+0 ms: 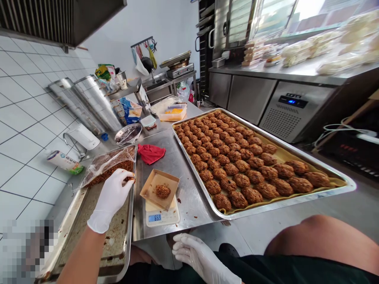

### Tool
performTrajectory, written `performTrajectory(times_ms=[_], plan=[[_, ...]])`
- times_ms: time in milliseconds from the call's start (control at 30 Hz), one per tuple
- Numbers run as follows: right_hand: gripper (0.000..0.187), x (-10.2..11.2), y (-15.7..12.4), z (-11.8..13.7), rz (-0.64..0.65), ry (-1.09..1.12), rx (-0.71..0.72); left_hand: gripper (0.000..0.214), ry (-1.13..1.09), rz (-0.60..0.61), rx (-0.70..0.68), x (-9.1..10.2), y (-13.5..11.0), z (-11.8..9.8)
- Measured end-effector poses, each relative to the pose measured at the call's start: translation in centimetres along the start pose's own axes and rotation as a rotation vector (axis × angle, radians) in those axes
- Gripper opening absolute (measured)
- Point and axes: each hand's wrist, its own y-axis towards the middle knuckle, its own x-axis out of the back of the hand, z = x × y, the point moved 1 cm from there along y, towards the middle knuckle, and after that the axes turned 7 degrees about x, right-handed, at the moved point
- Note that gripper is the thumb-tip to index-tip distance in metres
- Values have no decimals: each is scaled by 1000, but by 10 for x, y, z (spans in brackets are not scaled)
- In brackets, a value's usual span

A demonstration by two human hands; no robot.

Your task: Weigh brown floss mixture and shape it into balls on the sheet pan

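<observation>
My left hand (pixel 111 197), in a white glove, is over the metal tray on the left (pixel 89 232), its fingers pinched on a bit of brown crumbly mixture. More of the brown mixture (pixel 111 169) lies at the tray's far end, partly under plastic wrap (pixel 103 159). My gloved right hand (pixel 199 254) hangs below the table edge, fingers stretched out and nothing in it. Between the hands, a brown paper box (pixel 149 189) holding a small mound of mixture (pixel 162 191) rests on a white kitchen scale (pixel 170 217), whose display reads 659, any decimal point unclear.
To the right, a large tray (pixel 308 205) lined with paper carries rows of brown oval lumps (pixel 233 157). A red cloth (pixel 151 154) lies behind the box. A plastic-covered bowl (pixel 128 134) and a container of yellow pieces (pixel 173 112) stand farther back. A steel counter (pixel 251 92) runs behind.
</observation>
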Motion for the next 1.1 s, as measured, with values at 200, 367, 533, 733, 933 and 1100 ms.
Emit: performTrajectory(times_ms=[200,367,533,733,933,1100], plan=[[27,1,1,-3,2,5,-17,26,77,-73,85,-4,-11,34],[29,0,3,-5,-26,-1,-56,18,132,-94,219,-10,9,88],[26,0,4,-10,-8,17,-42,24,245,-185,419,0,43,136],[26,3,7,-10,-18,31,-62,39,380,-382,495,9,62,144],[25,8,8,-8,2,60,-41,22,383,-243,510,10,66,148],[25,10,10,-7,-9,64,-49,28,306,-120,280,-3,57,105]])
